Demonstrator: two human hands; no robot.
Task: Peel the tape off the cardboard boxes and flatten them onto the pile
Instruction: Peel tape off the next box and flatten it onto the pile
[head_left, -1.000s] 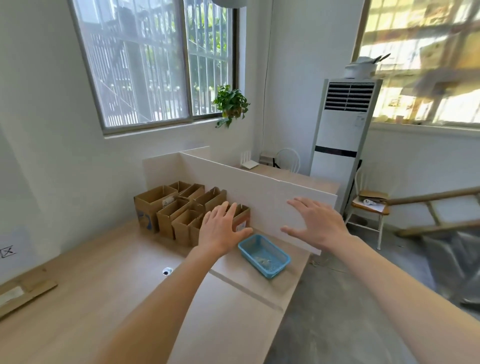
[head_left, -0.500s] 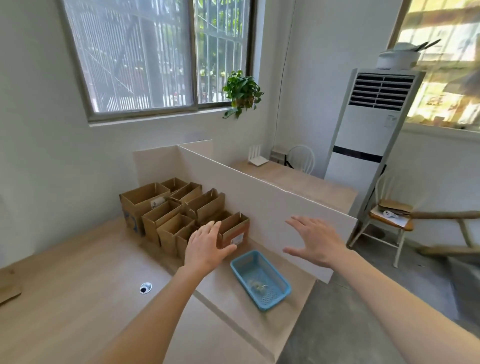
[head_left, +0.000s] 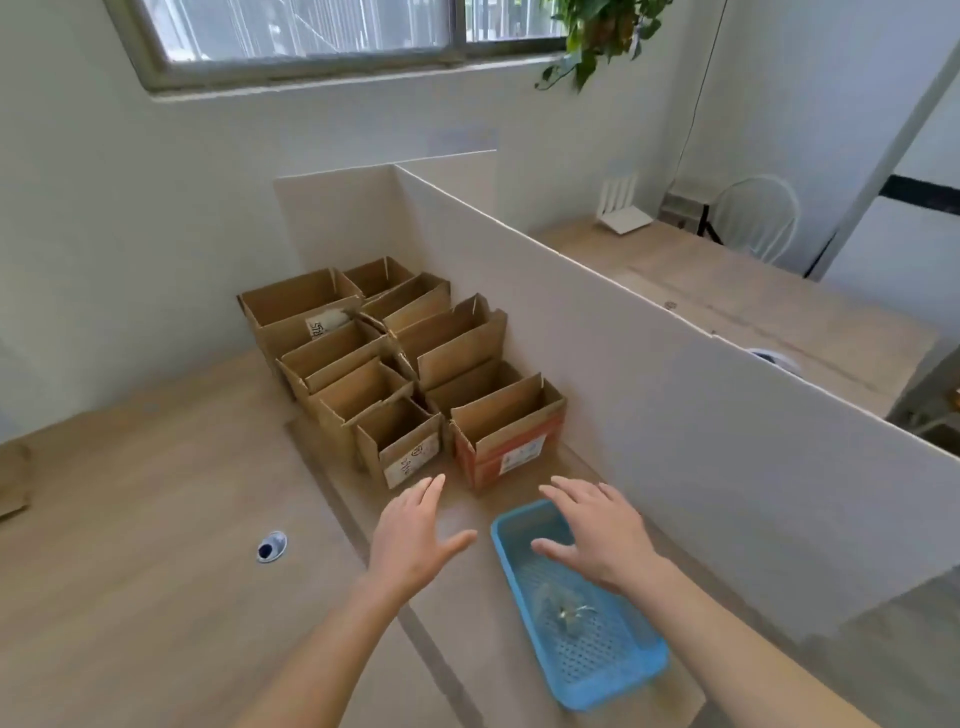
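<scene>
Wooden desk (head_left: 130, 545) (white divider (head_left: 649, 374) alongside) bears cardboard boxes (head_left: 400, 364).

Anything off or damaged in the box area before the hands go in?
Nothing stands out. The cardboard boxes stand upright and open-topped in a tight cluster against the white partition. The blue basket lies flat beside them. Both hands, left and right, are open and empty.

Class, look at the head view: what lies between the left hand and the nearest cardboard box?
Only bare wooden desk separates the left hand from the labelled box.
</scene>
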